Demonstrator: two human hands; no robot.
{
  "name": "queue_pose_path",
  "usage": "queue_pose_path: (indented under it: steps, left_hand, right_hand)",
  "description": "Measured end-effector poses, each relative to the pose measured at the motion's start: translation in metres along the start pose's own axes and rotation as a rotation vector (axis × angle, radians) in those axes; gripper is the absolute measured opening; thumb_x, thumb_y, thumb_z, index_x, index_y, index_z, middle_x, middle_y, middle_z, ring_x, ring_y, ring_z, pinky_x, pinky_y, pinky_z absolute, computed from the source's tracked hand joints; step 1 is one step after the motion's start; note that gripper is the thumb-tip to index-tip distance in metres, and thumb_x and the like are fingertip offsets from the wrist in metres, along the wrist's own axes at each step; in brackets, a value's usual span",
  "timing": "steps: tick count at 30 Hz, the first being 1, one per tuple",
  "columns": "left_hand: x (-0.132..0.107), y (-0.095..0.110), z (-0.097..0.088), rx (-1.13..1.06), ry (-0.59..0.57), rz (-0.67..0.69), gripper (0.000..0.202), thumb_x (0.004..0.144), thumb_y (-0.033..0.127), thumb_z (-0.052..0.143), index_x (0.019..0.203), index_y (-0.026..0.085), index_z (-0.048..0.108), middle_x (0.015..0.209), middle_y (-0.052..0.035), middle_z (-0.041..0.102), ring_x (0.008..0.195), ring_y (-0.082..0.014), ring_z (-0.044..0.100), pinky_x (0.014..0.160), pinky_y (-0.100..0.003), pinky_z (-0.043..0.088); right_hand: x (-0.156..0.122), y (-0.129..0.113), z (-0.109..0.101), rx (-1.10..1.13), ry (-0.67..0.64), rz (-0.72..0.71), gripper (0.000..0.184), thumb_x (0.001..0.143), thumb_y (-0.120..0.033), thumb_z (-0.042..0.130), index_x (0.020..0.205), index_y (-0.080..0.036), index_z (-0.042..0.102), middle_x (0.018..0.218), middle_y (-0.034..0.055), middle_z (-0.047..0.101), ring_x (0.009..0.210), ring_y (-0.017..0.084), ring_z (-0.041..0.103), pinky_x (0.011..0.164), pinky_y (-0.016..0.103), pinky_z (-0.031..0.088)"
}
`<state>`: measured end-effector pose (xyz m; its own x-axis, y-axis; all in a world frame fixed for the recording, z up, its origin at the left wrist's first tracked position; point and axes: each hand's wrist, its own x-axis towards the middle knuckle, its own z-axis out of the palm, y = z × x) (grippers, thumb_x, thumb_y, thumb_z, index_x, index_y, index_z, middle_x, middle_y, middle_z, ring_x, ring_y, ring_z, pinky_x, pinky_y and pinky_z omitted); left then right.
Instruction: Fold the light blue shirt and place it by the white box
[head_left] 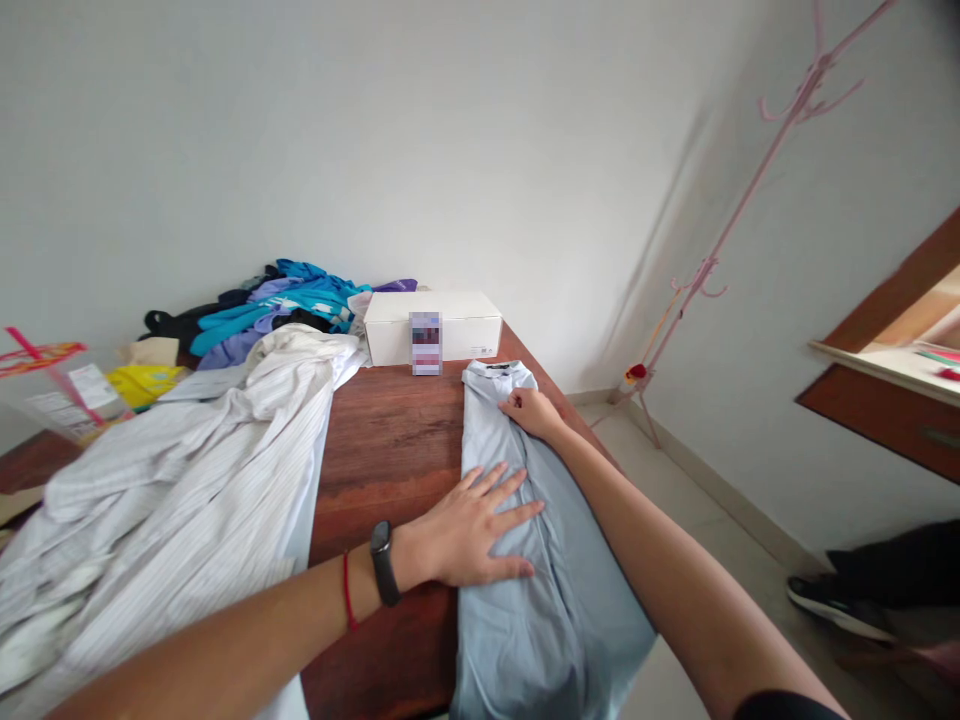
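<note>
A light blue shirt (pixel 525 600) lies folded lengthwise along the right side of the wooden table (pixel 390 440), its lower end hanging over the near edge. My left hand (pixel 469 530) lies flat on the middle of the shirt with its fingers spread; a black band and a red string are on that wrist. My right hand (pixel 531 412) rests near the shirt's collar (pixel 499 372), fingers curled onto the fabric as if pinching it.
A rumpled white striped shirt (pixel 172 500) covers the table's left side. Behind it lies a heap of blue, purple and black clothes (pixel 277 305), and a white box (pixel 433 325) stands by the wall. A pink coat stand (pixel 720 240) is in the corner. Another person's shoe (pixel 832 600) shows at right.
</note>
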<state>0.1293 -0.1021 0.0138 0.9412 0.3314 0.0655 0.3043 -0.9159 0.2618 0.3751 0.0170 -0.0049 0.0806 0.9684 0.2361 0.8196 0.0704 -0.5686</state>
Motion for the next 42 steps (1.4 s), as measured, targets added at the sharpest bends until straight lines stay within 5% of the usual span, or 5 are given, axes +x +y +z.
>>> queue_pose_path:
  steps: [28, 42]
  left_hand:
    - [-0.0065, 0.0033, 0.0026, -0.036, 0.164, 0.037, 0.075, 0.096, 0.072, 0.047, 0.157, 0.028, 0.043, 0.167, -0.0136, 0.028, 0.151, -0.0449, 0.028, 0.121, -0.064, 0.025]
    - [-0.0062, 0.0033, 0.0001, -0.047, 0.136, 0.043, 0.076, 0.096, 0.072, 0.048, 0.157, 0.027, 0.042, 0.167, -0.0153, 0.026, 0.152, -0.0454, 0.024, 0.120, -0.065, 0.025]
  right_hand:
    - [-0.0034, 0.0005, 0.0006, -0.074, -0.001, -0.046, 0.032, 0.085, -0.041, 0.062, 0.066, -0.022, 0.045, 0.063, -0.0025, 0.056, 0.061, 0.015, 0.050, 0.059, 0.025, 0.030]
    - [-0.0036, -0.0006, 0.0002, -0.076, -0.001, -0.044, 0.031, 0.085, -0.040, 0.063, 0.067, -0.023, 0.045, 0.063, -0.0026, 0.056, 0.062, 0.015, 0.051, 0.059, 0.025, 0.030]
